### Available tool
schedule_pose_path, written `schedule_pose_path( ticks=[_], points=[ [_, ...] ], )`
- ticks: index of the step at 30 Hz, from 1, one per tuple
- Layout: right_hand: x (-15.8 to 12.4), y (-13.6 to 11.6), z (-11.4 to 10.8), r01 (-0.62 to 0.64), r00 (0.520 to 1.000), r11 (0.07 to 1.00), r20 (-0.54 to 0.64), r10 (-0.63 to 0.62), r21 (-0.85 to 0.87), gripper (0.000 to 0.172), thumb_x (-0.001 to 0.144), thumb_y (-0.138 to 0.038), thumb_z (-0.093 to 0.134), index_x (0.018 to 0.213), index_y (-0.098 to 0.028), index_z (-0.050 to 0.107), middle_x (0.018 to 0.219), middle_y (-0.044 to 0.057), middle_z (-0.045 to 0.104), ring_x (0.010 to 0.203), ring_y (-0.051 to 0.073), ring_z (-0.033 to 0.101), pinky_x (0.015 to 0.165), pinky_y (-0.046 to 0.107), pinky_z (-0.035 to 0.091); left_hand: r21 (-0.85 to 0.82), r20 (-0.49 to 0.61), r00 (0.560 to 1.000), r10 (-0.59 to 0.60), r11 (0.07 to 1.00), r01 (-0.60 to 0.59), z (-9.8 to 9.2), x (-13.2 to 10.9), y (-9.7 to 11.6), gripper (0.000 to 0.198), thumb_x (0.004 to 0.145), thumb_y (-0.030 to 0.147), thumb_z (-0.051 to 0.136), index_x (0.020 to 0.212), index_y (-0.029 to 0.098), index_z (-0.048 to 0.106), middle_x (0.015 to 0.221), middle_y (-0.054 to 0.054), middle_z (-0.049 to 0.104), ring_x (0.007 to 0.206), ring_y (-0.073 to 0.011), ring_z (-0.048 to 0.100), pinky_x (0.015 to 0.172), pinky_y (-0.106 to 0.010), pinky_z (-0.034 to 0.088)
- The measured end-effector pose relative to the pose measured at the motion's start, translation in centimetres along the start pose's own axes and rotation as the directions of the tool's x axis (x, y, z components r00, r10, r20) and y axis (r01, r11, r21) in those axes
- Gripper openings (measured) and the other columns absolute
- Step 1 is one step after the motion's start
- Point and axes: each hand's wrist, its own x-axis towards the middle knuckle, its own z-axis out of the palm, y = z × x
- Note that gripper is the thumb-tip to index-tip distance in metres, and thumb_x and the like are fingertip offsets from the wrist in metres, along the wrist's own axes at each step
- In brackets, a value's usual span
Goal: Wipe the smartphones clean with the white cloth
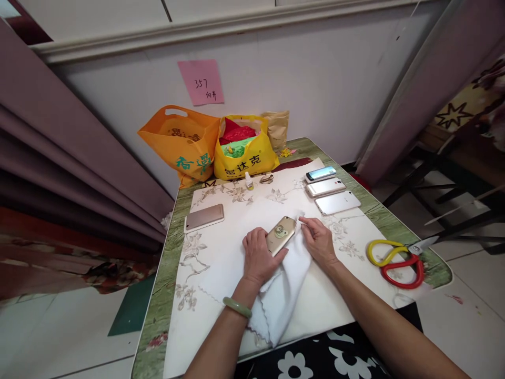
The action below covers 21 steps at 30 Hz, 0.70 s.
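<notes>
My left hand (259,255) is closed round the lower end of a gold smartphone (279,239), its back turned up. A round green frog-like ring or sticker sits on that back. A white cloth (294,279) with a zigzag edge lies under the phone and trails toward me. My right hand (317,239) pinches a fold of this cloth beside the phone's upper right edge. The cloth covers part of the phone's edge there.
Several phones lie about: a pair (204,217) at left, more (337,202) at right. Red-and-yellow scissors (402,266) rest on the right edge. Behind stand an orange bag (177,139), a yellow bag (250,160), a small bottle (249,181) and folded glasses (267,179).
</notes>
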Motion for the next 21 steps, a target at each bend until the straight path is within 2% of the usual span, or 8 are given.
schedule_pose_path(
  ticks=[4,7,10,13,17,21],
  points=[
    [-0.1,-0.1,0.1,0.022,0.999,1.000,0.036,-0.021,-0.021,0.028,0.091,-0.023,0.046,0.109,-0.023,0.068,0.100,0.004,0.068,0.089,0.018,0.065,0.080,0.030,0.050,-0.112,-0.005,0.997,-0.079,0.991,0.078,-0.2,0.2,-0.3,0.052,0.061,0.039,0.077,0.100,0.022,0.046,0.105,-0.006,0.051,0.101,-0.0270,0.049,0.093,-0.044,0.039],
    [-0.2,-0.1,0.2,0.051,0.997,0.997,0.057,-0.048,-0.053,0.029,0.091,-0.022,0.045,0.110,-0.024,0.067,0.100,0.004,0.068,0.091,0.018,0.064,0.081,0.030,0.049,-0.226,-0.088,0.988,-0.126,0.969,0.103,-0.2,0.4,-0.6,0.058,0.059,0.029,0.078,0.104,0.021,0.044,0.108,-0.007,0.050,0.104,-0.0263,0.050,0.093,-0.042,0.042],
    [-0.3,0.2,0.3,0.060,0.996,0.996,0.066,-0.056,-0.065,0.028,0.092,-0.022,0.044,0.109,-0.024,0.067,0.100,0.004,0.068,0.091,0.019,0.064,0.081,0.030,0.049,-0.286,-0.183,0.961,-0.205,0.947,0.148,0.1,0.4,-1.1,0.058,0.061,0.024,0.076,0.110,0.020,0.045,0.107,-0.007,0.052,0.102,-0.0252,0.052,0.092,-0.040,0.045],
    [-0.3,0.4,0.4,0.060,0.996,0.997,0.067,-0.057,-0.052,0.028,0.092,-0.023,0.045,0.108,-0.024,0.067,0.099,0.004,0.068,0.090,0.019,0.065,0.080,0.031,0.049,-0.330,-0.223,0.939,-0.262,0.927,0.180,0.4,0.2,-1.5,0.061,0.063,0.019,0.072,0.118,0.021,0.046,0.113,-0.008,0.055,0.105,-0.0252,0.054,0.093,-0.039,0.045],
    [-0.4,0.6,0.4,0.056,0.997,0.998,0.053,-0.054,-0.027,0.027,0.092,-0.024,0.045,0.108,-0.023,0.067,0.100,0.004,0.068,0.092,0.019,0.064,0.082,0.031,0.049,-0.463,-0.142,0.952,-0.270,0.868,0.178,0.4,-0.1,-1.5,0.065,0.070,0.017,0.067,0.129,0.025,0.042,0.117,-0.007,0.060,0.101,-0.0221,0.060,0.085,-0.033,0.049],
    [-0.5,0.6,0.4,0.056,0.997,0.998,0.054,-0.055,-0.017,0.027,0.091,-0.024,0.046,0.108,-0.023,0.067,0.100,0.004,0.068,0.091,0.018,0.065,0.082,0.030,0.049,-0.584,-0.053,0.962,-0.269,0.789,0.188,-0.2,-0.3,-1.0,0.062,0.074,0.022,0.066,0.131,0.023,0.041,0.115,-0.009,0.064,0.093,-0.0203,0.064,0.081,-0.031,0.050]
  ],
)
